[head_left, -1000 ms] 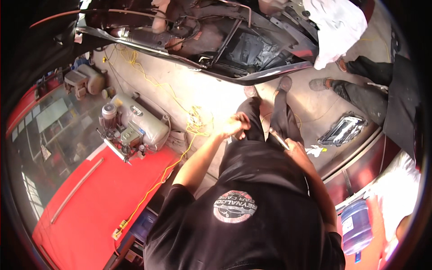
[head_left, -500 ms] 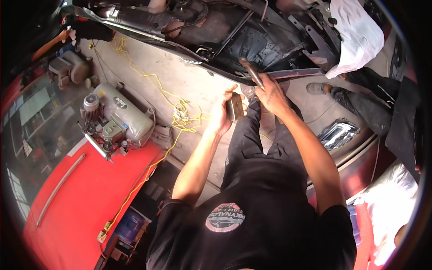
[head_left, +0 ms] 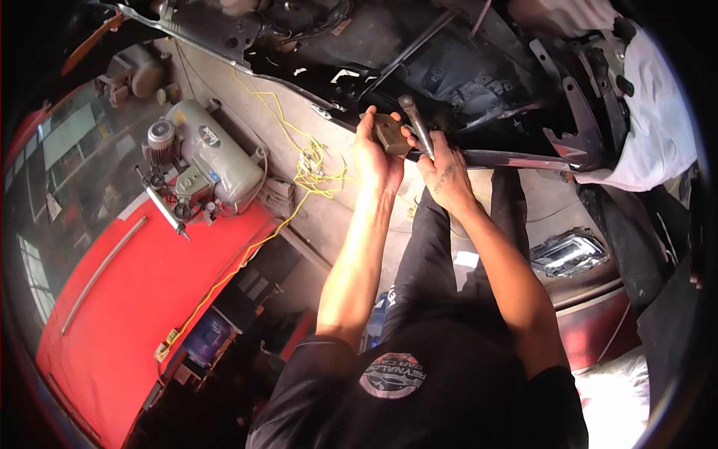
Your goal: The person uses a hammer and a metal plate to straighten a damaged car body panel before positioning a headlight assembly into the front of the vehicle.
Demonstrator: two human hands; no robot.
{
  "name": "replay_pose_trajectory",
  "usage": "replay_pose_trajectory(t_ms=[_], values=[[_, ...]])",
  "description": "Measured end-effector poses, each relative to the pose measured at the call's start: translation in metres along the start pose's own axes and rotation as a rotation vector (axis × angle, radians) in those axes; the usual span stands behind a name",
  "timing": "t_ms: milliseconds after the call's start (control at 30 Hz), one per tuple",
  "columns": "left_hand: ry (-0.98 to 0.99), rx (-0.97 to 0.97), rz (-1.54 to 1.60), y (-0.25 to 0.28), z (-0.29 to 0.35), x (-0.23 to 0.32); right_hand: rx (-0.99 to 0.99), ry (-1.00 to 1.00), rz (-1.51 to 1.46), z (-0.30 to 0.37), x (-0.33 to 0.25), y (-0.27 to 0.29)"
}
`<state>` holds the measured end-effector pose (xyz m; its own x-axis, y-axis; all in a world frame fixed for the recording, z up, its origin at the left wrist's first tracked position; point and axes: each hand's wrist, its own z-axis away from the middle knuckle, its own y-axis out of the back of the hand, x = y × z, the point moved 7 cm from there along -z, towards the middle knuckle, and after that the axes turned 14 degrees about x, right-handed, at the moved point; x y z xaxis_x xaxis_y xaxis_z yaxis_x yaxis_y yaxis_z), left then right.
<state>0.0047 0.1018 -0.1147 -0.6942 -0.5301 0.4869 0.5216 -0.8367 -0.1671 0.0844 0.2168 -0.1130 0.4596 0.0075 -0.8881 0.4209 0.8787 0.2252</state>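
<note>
My left hand [head_left: 378, 161] is closed around a brownish, angular metal block [head_left: 392, 136], with the thumb and fingers at its sides. Beside it, my right hand [head_left: 446, 176] grips a hammer [head_left: 421, 129] by its shaft. The hammer's thick, worn end points up and away from me, close to the block but seemingly apart from it. Both hands are at the near edge of a dark, opened car body [head_left: 449, 90], whose long lower edge [head_left: 508, 160] runs just beyond my right hand. I cannot tell whether the block touches the car body.
An air compressor [head_left: 224, 161] rests on a red car panel [head_left: 134, 299] at left. A yellow cord [head_left: 277, 112] lies tangled on the floor. A headlight [head_left: 570, 253] is at right, and white cloth [head_left: 658, 112] drapes the car's right end. Someone's dark-clothed leg [head_left: 636, 247] stands at right.
Both hands have moved forward to the car body's edge, still holding the block and hammer. The block has tilted in my left hand, and the whole view has shifted.
</note>
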Motion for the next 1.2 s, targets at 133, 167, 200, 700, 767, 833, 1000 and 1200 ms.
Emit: replay_pose_trajectory(t_ms=[133, 167, 200, 700, 767, 833, 1000, 1200], values=[[-0.120, 0.047, -0.227, 0.001, -0.006, -0.001, 0.012, 0.027, 0.034, -0.006, 0.009, 0.001], [-0.238, 0.097, -0.332, 0.008, -0.009, 0.000, 0.006, 0.028, 0.031, -0.007, 0.012, 0.000], [-0.352, 0.142, -0.437, 0.004, -0.006, 0.001, -0.006, -0.007, 0.093, -0.008, 0.017, -0.001], [-0.355, 0.301, -0.471, -0.008, 0.006, -0.012, -0.206, -0.068, -0.074, -0.049, -0.007, -0.006], [-0.390, 0.267, -0.494, 0.007, -0.006, -0.010, -0.263, -0.073, 0.054, -0.060, -0.021, -0.006], [-0.313, 0.307, -0.384, -0.001, -0.005, -0.018, -0.238, -0.024, 0.113, -0.074, -0.011, 0.001], [-0.121, 0.240, -0.036, 0.036, -0.083, -0.047, -0.264, 0.132, 0.236, -0.094, -0.023, 0.002], [-0.423, 0.580, 0.011, 0.022, -0.083, -0.051, -0.315, 0.130, 0.234, -0.097, -0.036, 0.014]])
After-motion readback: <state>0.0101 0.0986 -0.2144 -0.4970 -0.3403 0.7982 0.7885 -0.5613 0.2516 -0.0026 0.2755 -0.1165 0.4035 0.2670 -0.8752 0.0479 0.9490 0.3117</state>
